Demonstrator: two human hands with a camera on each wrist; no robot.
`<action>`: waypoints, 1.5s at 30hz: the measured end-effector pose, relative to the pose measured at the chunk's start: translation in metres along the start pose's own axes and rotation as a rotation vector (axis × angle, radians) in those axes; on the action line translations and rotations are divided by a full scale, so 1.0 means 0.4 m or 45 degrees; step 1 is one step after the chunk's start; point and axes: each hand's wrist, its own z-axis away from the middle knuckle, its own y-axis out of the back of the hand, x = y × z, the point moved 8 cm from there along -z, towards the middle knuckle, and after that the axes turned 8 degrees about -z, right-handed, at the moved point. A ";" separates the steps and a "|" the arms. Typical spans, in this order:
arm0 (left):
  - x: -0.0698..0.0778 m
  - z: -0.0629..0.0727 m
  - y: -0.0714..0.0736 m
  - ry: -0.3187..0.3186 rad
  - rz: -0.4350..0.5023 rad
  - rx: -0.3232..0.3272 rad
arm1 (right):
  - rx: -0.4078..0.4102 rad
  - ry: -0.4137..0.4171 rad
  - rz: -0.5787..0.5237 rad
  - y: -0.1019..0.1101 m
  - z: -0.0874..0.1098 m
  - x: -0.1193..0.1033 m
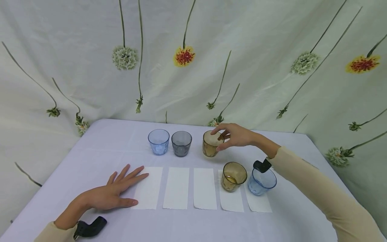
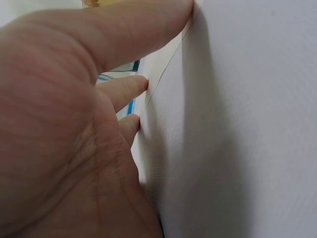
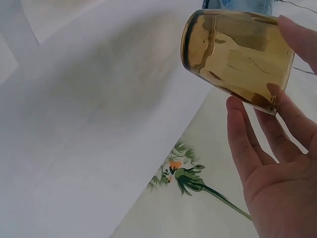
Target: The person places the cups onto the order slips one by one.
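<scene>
At the back of the table, my right hand (image 1: pixel 234 135) holds an amber glass (image 1: pixel 209 148) near its rim. The right wrist view shows the thumb at one side of this tumbler (image 3: pixel 237 54) and the fingers (image 3: pixel 240 134) at the other. Spread out over the table at the left, my left hand (image 1: pixel 112 195) has its fingertips on the edge of the leftmost white paper strip (image 1: pixel 149 188). A second amber glass (image 1: pixel 233 178) stands upright on the fourth strip, beside a blue glass (image 1: pixel 261 183) on the rightmost strip.
Left of the right hand, a blue glass (image 1: pixel 159 143) and a grey glass (image 1: pixel 181 144) stand side by side at the back. Two more strips, the second (image 1: pixel 176 188) and third (image 1: pixel 205 188), lie in the row. Behind the table (image 1: pixel 193 225) hangs a flowered cloth (image 1: pixel 242 33).
</scene>
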 end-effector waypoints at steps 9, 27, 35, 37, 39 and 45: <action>0.004 -0.002 0.000 0.001 -0.002 -0.003 | -0.007 0.048 -0.024 -0.020 0.056 -0.032; -0.001 -0.002 0.001 0.003 -0.014 0.003 | -0.089 0.072 -0.016 -0.117 0.080 -0.047; -0.002 -0.002 -0.002 0.007 -0.013 0.007 | -0.126 0.070 -0.028 -0.160 0.089 -0.056; -0.003 -0.002 -0.003 0.006 -0.011 0.007 | -0.129 0.068 -0.033 -0.166 0.091 -0.058; -0.003 -0.002 -0.003 0.003 -0.012 0.007 | -0.133 0.063 -0.036 -0.172 0.093 -0.061; -0.001 -0.003 0.001 0.000 -0.016 0.008 | -0.152 0.076 -0.013 -0.185 0.101 -0.070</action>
